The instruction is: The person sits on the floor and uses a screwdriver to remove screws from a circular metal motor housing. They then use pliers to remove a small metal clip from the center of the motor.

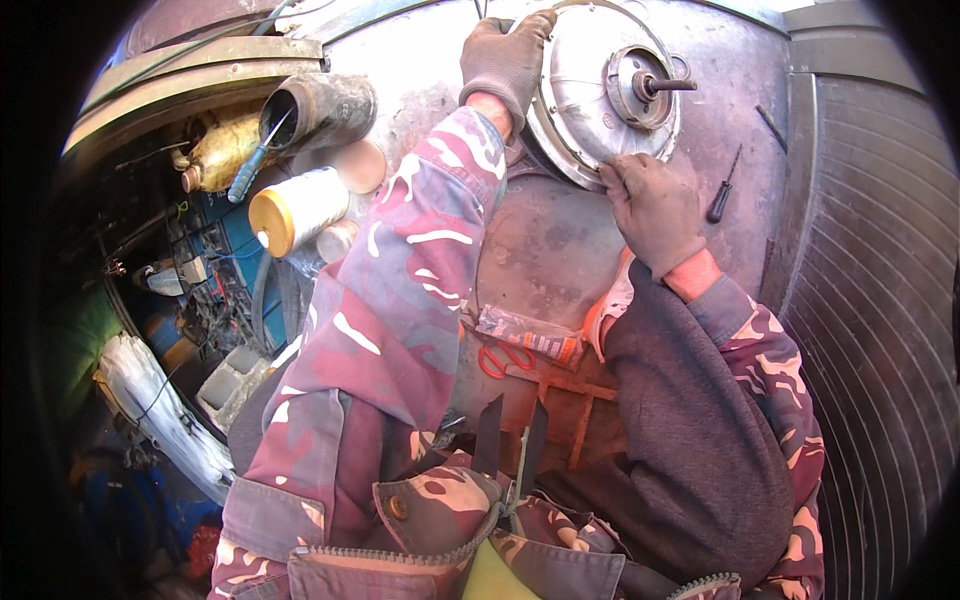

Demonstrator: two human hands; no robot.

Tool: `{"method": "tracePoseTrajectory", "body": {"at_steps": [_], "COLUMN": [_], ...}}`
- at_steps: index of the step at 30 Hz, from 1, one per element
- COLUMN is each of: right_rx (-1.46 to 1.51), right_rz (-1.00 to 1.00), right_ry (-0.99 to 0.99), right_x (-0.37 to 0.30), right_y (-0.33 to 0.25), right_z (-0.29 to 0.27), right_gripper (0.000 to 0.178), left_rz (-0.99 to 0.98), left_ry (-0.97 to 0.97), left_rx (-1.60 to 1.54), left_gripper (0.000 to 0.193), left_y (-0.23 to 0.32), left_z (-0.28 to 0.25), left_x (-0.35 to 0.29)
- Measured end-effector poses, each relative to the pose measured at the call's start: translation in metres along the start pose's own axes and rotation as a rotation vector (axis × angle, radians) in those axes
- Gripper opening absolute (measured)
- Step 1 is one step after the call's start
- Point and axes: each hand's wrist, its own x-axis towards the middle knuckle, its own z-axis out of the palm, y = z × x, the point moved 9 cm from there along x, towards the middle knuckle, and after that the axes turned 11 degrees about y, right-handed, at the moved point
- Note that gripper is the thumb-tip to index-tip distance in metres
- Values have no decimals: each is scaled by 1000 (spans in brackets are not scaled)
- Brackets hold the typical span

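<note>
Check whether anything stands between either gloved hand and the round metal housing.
Nothing visible does. The left hand is at the upper-left rim of the round metal housing, the right hand at its lower rim. The dark-handled screwdriver lies off to the right, outside both gaps.

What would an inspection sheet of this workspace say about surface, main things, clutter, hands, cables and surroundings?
Surface: metal sheet, scuffed and stained.
Job's things: round metal hub, its shaft pointing right.
Clutter: screwdriver right of the hub; pipe, yellow bottle and lidded jar at left; packet below.
Hands: both gloved; left hand at the hub's upper-left edge, right hand at its lower rim; grip firmness unclear.
Cables: dark cable, upper left.
Surroundings: ribbed panel at right.
</note>
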Motion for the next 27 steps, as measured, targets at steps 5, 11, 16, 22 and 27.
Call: {"method": "tracePoseTrajectory", "body": {"at_steps": [5, 11, 16, 22, 27], "right_rx": [-20, -39, 93, 521, 736], "right_rz": [-49, -75, -10, 524, 818], "right_ry": [46, 84, 64, 17, -36], "right_x": [-1, -3, -6, -33, -55], "right_y": [-4, -6, 5, 22, 35], "right_z": [-1, 1, 3, 34, 61], "right_gripper": [21, 22, 23, 34, 42], "left_rz": [105, 74, -70, -81, 1], "left_ry": [3, -53, -195, -115, 24], "left_rx": [131, 124, -102, -134, -178], "left_gripper": [65, 72, 68, 69, 52], "left_y": [9, -5, -20, -16, -5], "left_z": [-4, 0, 19, 10, -7], "left_x": [-4, 4, 4, -3, -22]}}
